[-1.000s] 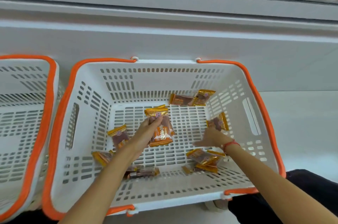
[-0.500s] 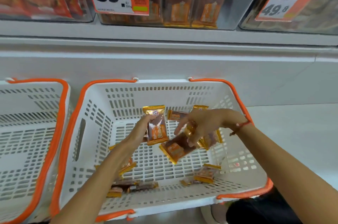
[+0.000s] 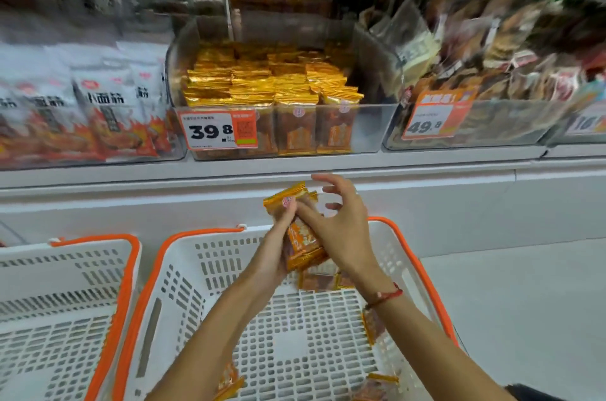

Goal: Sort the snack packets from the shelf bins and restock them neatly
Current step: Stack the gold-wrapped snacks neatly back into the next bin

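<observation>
Both hands have risen out of the basket [image 3: 183, 272] toward the shelf. The right hand [image 3: 341, 230] has joined its packet to the left hand [image 3: 275, 256]'s stack of packets [image 3: 300, 236].

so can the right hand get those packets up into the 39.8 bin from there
Probably yes: the right hand and left hand hold the orange packets just below the clear bin, whose top is open, with nothing between.
</observation>
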Motion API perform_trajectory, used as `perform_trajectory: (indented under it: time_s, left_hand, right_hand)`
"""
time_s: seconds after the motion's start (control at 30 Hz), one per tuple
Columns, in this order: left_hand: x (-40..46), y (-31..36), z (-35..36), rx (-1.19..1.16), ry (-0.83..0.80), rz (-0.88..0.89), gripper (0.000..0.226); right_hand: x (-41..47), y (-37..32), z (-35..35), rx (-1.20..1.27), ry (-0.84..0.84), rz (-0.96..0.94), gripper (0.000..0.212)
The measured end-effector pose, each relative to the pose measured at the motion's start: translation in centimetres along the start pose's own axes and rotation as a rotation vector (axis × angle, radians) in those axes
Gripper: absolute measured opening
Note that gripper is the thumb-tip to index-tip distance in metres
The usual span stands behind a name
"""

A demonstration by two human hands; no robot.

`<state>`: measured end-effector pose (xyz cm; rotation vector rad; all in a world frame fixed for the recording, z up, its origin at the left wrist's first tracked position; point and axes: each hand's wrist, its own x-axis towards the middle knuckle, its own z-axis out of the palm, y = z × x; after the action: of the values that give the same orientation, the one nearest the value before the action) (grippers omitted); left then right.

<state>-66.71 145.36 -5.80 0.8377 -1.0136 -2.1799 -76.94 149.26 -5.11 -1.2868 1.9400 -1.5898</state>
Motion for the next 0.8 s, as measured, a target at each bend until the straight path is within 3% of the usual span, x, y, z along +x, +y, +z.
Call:
perform_trajectory:
  time_s: [0.17,0.33,0.47,0.6,0.7,0.8]
  left_hand:
    - [0.4,2.7,2.9,0.194,0.073,0.278,0.044]
    - [2.4,6.0,6.9,0.348,0.049,0.516,0.055]
    - [4.0,10.4,8.9,0.481,-0.125,0.465,0.023]
    - [6.5,15.8,8.8,0.61,-0.282,0.322,0.051]
    - [7.9,18.6,9.4,0.885,-0.395,0.256,0.046]
    - [9.5,19.7,9.7,0.883,-0.333,0.318,0.042]
  right_hand:
    - [0.6,-2.4,-1.4,0.195,-0.185,0.07,0.044]
    - [4.7,-5.3,-5.2,0.279,-0.267,-0.046,0.054]
    - [8.2,-6.6,-8.5,0.341,-0.191,-0.11,0.055]
    - [11.4,-7.4,-11.6,0.318,-0.195,-0.119,0.055]
    - [13.6,-7.7,-12.4,0.2,-0.282,-0.147,0.052]
    - [15.4,-7.8,-12.3,0.224,-0.269,-0.179,0.05]
